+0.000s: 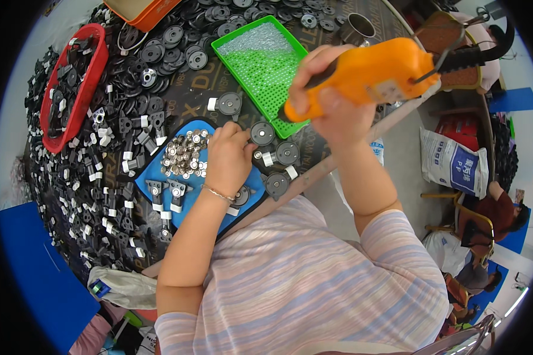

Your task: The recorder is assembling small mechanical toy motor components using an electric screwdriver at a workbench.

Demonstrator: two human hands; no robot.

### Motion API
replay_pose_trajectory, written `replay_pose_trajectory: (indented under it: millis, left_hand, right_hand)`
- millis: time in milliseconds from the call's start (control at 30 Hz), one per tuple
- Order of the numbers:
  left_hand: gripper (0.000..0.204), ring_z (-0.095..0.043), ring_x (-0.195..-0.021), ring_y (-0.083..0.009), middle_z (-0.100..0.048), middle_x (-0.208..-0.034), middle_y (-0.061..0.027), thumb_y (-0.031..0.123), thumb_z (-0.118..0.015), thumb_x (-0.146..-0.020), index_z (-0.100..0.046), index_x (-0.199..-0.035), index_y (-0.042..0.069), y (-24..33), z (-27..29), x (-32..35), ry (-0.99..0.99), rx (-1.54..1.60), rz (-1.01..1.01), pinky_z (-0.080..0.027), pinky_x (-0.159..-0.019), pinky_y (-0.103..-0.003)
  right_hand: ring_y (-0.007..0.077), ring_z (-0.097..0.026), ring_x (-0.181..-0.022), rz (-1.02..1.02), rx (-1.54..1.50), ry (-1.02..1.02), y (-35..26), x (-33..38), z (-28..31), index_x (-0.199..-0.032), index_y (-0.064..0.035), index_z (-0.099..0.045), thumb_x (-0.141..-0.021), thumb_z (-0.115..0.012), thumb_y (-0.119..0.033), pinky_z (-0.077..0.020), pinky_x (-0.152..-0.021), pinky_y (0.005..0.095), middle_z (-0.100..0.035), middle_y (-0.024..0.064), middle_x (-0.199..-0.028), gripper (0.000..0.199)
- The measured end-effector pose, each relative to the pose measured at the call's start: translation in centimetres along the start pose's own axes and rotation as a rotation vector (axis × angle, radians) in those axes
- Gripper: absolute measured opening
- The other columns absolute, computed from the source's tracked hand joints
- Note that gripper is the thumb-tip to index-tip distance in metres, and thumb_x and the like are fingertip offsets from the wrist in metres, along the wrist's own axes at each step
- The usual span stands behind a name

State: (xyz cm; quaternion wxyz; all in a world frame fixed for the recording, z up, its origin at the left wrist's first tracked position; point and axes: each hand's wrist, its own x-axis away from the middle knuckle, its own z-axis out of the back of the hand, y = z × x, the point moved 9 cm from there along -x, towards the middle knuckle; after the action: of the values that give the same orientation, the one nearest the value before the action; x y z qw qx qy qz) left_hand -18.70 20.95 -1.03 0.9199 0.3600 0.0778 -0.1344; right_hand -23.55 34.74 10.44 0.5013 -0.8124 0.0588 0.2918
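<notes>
clearly, in the head view, the pale table edge [320,173] slants from seven o'clock up toward two, passing just beside the casters [262,134] near the centre, with grey floor [408,160] beyond at three. heaped black parts [115,204] crowd nine o'clock, and a red basket [95,83] stands at ten. a strip of dark table shows between the blue mat [257,180] and the green tray [269,100] at twelve.

the right hand [337,112], at one o'clock, grips the driver [367,74]: orange, pale-labelled, dark-tipped toward eight, black-cabled toward two. the left hand [228,154], fingers curled, lies over the mat between silvery fittings [183,155] and grey-black casters; whether it pinches anything, i cannot tell.
</notes>
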Motion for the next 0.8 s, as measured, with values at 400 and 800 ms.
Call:
replay_pose_trajectory:
  millis: [400, 800]
  left_hand:
    - [0.018, -0.051, -0.077, -0.0283, -0.053, -0.080, -0.0087, 0.002, -0.070, -0.063, -0.065, -0.080, 0.002, 0.1, 0.3, -0.3, 0.050, 0.015, -0.016, -0.042, -0.069, -0.038]
    - [0.016, -0.051, -0.078, -0.0290, -0.054, -0.080, -0.0095, 0.002, -0.070, -0.063, -0.064, -0.078, 0.003, -0.3, 0.1, 0.1, 0.073, 0.082, -0.007, -0.043, -0.072, -0.038]
  right_hand:
    - [0.0138, -0.054, -0.059, -0.097, 0.124, -0.147, 3.1, 1.0, -4.2, -0.094, 0.0039, -0.049, -0.075, -0.067, -0.006, -0.0458, -0.051, 0.0227, -0.054, 0.0130, -0.082, 0.028]
    - [0.0155, -0.055, -0.065, -0.204, 0.081, -0.188, 4.0, 0.9, -5.2, -0.092, 0.0011, -0.051, -0.070, -0.067, -0.005, -0.0462, -0.059, 0.0260, -0.055, 0.0112, -0.085, 0.028]
